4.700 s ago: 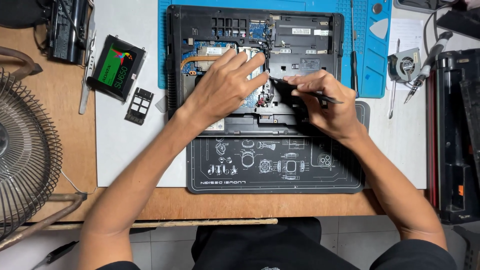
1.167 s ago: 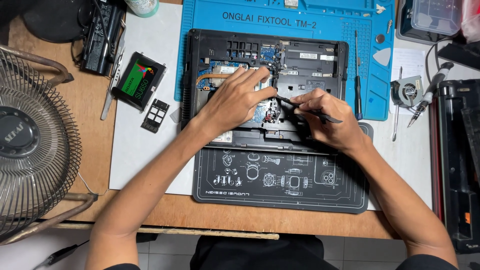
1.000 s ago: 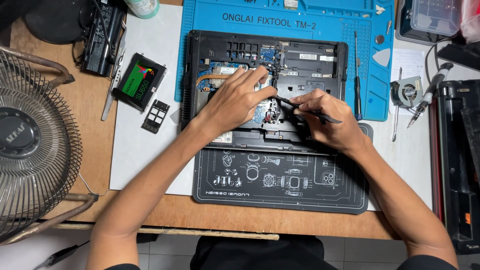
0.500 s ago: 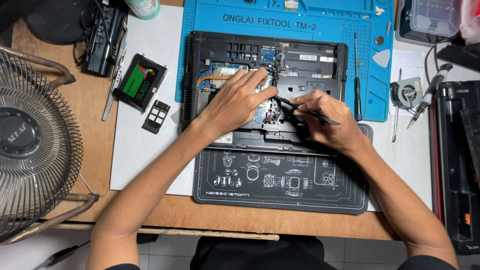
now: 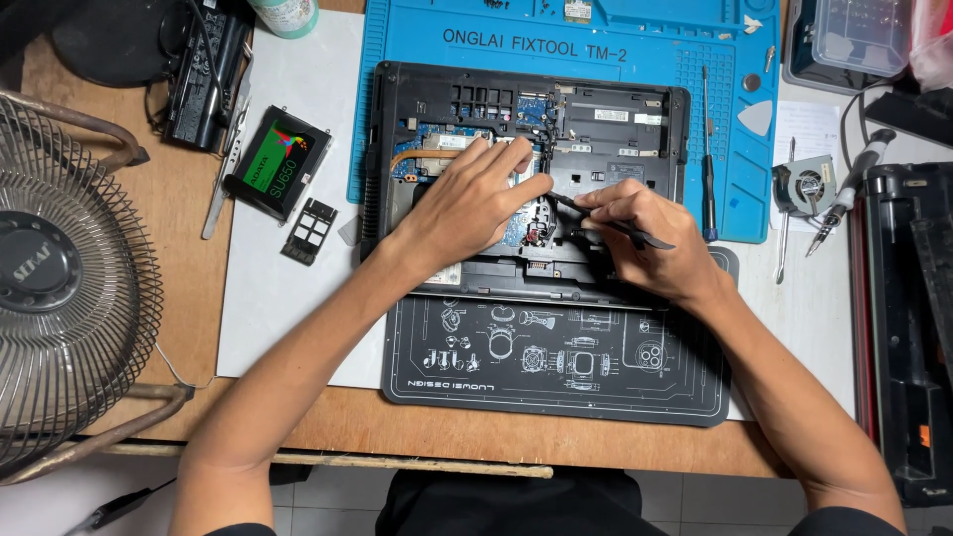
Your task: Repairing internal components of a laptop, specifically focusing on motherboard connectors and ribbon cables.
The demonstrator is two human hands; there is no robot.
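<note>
An opened black laptop base (image 5: 635, 109) lies bottom-up with its circuit board and copper heat pipe exposed. My left hand (image 5: 475, 203) rests flat on the board, fingers spread and pressing down near the middle. My right hand (image 5: 645, 238) grips thin black tweezers (image 5: 613, 220) like a pen, their tip reaching into the cavity just right of my left fingertips. What the tip touches is hidden by my fingers.
A blue repair mat (image 5: 576, 40) lies under the laptop, a dark printed mat (image 5: 556, 367) in front. A black solid-state drive (image 5: 276, 162) and small chip board (image 5: 309, 230) sit left. A screwdriver (image 5: 708, 149), loose cooling fan (image 5: 806, 186) and black device (image 5: 908, 328) are right; a wire desk fan (image 5: 69, 288) far left.
The view has shifted slightly since the oldest frame. Both hands stay in the same spot over the board, with only small movements of the tweezers.
</note>
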